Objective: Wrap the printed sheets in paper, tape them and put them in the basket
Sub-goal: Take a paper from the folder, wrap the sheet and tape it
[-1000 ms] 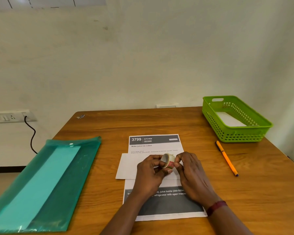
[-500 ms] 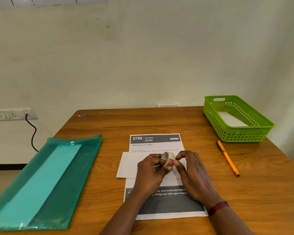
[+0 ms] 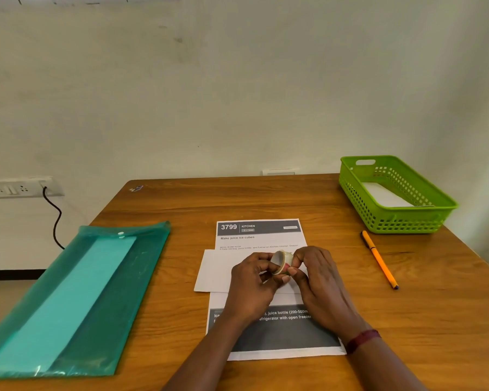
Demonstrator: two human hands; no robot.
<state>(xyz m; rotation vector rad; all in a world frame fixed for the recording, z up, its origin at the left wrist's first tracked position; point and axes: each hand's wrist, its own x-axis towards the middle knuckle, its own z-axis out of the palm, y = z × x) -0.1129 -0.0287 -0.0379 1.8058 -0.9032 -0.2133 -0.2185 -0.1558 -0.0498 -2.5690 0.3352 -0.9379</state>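
Wooden worktop (image 3: 266,198): far edge is meeting the wall; left edge is running under the folder.
Bare wood: is showing between folder and sheets, between sheets and pen, and across the far half.
Left hand (image 3: 251,286): fingers are curling round the tape roll (image 3: 280,262), gripping its left side.
Right hand (image 3: 319,277): thumb and fingertips are pinching the roll's right side.
Tape roll: one, being held by both hands just over the papers.
Printed sheet (image 3: 259,235): one showing, lying flat at near middle.
White paper (image 3: 212,272): one, lying across the printed sheet.
Basket (image 3: 407,224): one, green, sitting at the far right corner and holding one white piece (image 3: 384,194).
Pen (image 3: 378,259): one, orange, lying near the basket.
Folder (image 3: 82,292): one, teal, lying at left.
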